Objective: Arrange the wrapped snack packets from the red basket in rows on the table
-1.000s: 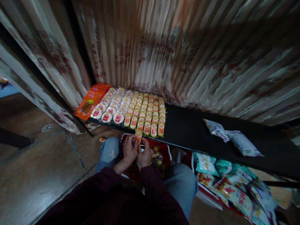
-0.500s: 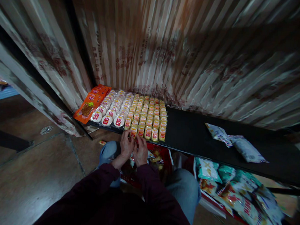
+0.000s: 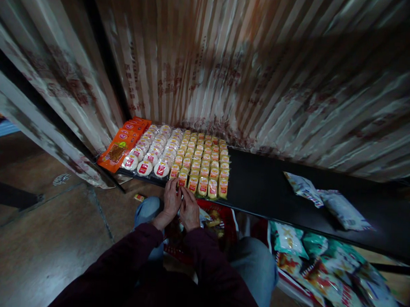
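Note:
Small yellow wrapped snack cakes (image 3: pixel 203 186) stand in tight rows at the front of a black shelf (image 3: pixel 254 183). At the rows' near left, my left hand (image 3: pixel 172 201) has its fingers closed at the left side of a front wrapped cake (image 3: pixel 182 179). My right hand (image 3: pixel 189 211) meets it from the right, fingers bent and drawn together, fingertips at the cake's lower end. Both hands' fingertips nearly touch, and they partly hide the cake. Left of these rows lie round white wrapped cakes (image 3: pixel 145 168) with red labels.
Orange snack packets (image 3: pixel 117 150) lie at the shelf's left end, and two white bags (image 3: pixel 343 209) on its right. Under the front edge stand a red box (image 3: pixel 230 218) with packets between my knees and a box of green and white snack bags (image 3: pixel 291 241). A striped curtain (image 3: pixel 202 58) hangs behind.
The view has shifted slightly, so the shelf's right side sits lower in the picture. My right hand's fingers have drawn closer together beside the left hand, at the same front cake.

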Action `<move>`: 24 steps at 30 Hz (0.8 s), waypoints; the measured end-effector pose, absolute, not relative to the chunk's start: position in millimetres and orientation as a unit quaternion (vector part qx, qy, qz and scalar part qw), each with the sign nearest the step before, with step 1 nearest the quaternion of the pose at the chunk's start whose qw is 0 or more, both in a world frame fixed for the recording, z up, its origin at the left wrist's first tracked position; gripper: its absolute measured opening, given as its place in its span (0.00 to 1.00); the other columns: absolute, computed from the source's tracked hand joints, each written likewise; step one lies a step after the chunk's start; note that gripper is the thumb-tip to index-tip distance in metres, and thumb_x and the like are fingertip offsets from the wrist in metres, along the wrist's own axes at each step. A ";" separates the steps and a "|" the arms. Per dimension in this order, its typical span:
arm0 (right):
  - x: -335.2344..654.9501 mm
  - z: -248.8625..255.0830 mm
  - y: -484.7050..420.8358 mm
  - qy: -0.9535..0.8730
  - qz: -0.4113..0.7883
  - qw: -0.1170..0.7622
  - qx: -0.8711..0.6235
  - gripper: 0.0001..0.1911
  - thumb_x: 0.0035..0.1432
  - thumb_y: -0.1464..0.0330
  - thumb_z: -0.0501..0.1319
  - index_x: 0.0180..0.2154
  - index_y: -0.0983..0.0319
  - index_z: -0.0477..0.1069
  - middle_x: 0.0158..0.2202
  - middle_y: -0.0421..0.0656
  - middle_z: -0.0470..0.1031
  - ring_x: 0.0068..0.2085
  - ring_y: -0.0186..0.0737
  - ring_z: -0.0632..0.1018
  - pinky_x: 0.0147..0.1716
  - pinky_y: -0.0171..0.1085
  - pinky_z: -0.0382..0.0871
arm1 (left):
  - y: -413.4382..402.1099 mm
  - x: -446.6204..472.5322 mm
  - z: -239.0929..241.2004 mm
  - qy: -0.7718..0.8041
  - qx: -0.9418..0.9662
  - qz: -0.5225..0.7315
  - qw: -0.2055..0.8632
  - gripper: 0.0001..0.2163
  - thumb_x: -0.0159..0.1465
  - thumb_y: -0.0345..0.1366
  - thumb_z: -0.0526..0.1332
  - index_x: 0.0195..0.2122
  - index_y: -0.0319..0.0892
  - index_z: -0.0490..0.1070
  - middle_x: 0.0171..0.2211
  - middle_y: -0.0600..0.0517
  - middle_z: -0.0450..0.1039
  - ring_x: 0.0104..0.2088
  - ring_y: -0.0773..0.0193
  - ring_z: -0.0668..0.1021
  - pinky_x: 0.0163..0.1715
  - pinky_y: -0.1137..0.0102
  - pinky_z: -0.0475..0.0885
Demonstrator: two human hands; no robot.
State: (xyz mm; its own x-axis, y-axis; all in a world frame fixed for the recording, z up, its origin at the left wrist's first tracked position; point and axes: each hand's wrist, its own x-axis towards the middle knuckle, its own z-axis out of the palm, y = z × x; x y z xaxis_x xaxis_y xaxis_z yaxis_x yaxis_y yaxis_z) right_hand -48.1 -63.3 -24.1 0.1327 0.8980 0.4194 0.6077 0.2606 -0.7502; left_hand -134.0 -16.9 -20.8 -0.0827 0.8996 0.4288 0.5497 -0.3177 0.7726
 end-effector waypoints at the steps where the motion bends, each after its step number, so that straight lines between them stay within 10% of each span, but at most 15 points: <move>1: -47.6 -24.7 -63.6 -0.643 0.157 0.470 -0.584 0.29 0.56 0.77 0.50 0.58 0.60 0.69 0.55 0.51 0.73 0.57 0.44 0.73 0.58 0.49 0.69 | -16.7 -134.6 -22.3 0.554 0.660 0.478 0.170 0.17 0.61 0.26 0.54 0.51 0.43 0.68 0.49 0.44 0.70 0.53 0.56 0.72 0.57 0.56 0.68; 24: 14.5 -13.5 -42.9 -0.599 -0.077 0.354 -0.714 0.36 0.58 0.49 0.58 0.64 0.57 0.60 0.69 0.53 0.52 0.69 0.65 0.43 0.61 0.69 0.40 | -14.6 -135.4 -40.6 0.482 0.758 0.438 0.021 0.19 0.69 0.38 0.53 0.60 0.40 0.62 0.63 0.39 0.63 0.67 0.55 0.59 0.64 0.53 0.57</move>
